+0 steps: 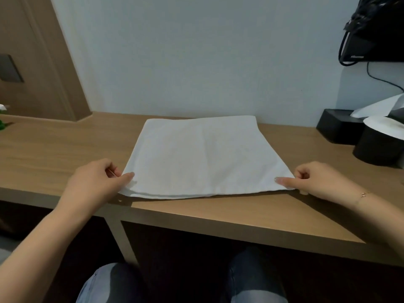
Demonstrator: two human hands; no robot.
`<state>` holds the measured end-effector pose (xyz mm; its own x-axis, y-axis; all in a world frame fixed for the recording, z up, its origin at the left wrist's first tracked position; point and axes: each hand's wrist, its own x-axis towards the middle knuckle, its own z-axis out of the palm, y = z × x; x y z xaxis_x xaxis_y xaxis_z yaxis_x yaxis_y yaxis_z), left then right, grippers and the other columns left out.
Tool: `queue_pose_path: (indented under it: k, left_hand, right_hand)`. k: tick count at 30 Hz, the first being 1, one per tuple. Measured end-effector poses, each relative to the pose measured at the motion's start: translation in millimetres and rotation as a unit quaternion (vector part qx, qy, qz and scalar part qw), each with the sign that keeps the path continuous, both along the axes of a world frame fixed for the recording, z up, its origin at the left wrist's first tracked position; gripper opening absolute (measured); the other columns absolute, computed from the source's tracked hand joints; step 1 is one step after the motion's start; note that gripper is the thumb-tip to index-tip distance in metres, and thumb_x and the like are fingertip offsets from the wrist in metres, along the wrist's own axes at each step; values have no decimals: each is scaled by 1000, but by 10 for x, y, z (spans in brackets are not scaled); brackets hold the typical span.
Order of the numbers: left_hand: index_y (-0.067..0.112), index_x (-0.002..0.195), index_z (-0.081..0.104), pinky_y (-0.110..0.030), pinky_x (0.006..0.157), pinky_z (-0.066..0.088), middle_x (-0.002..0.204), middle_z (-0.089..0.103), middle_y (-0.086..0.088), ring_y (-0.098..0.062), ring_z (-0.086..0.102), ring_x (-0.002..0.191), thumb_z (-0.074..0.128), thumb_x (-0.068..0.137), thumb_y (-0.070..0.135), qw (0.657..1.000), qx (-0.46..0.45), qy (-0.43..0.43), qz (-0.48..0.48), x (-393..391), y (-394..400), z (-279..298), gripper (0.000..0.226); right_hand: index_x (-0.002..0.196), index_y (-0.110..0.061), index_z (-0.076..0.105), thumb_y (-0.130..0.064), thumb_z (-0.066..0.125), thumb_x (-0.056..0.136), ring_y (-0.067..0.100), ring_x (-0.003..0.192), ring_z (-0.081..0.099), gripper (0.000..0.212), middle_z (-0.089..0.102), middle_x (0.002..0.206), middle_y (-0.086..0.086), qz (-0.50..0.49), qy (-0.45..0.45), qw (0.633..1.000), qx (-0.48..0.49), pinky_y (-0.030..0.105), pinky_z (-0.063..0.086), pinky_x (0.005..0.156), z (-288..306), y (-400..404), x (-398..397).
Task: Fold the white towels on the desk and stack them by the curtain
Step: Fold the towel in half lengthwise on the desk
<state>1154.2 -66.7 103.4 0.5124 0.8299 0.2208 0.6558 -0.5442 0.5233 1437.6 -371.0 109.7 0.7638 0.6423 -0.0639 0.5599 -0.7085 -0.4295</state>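
A white towel (201, 156) lies flat on the wooden desk (54, 145), folded at least once, with layered edges showing along its near side. My left hand (96, 182) pinches the near left corner between thumb and curled fingers. My right hand (321, 182) pinches the near right corner the same way. The towel's far edge reaches almost to the pale wall. No curtain is in view.
A black tissue box (336, 127) with a white tissue and a black round container (378, 147) stand at the desk's right end. A black bag (371, 29) hangs above them. A wooden door panel (32, 62) is at left. My knees are below the desk edge.
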Motion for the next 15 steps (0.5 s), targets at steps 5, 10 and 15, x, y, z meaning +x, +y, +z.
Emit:
queue_pose_path:
  k: [5,10,15]
  left_hand:
    - [4,66,61,-31,58,33,57,53,-4,-23,49,58,69,84,45,996,-63,52,-26,27,14,15,46]
    - [8,70,67,-28,54,34,64,57,-9,-24,49,60,69,85,27,994,-109,6,-20,98,31,110,24]
    - [-5,78,59,-28,55,36,73,53,-17,-25,44,63,58,87,9,946,-297,-126,-20,158,89,164,17]
  right_hand:
    - [76,-7,63,-33,66,88,12,47,40,30,50,55,2,-34,144,982,120,22,31,45,33,2,9]
    - [81,-3,61,-36,59,92,16,44,35,34,46,55,9,-35,276,952,128,25,28,44,149,151,127]
    - [103,0,65,-33,68,78,12,46,43,42,65,79,12,1,311,939,151,17,39,44,98,245,254]
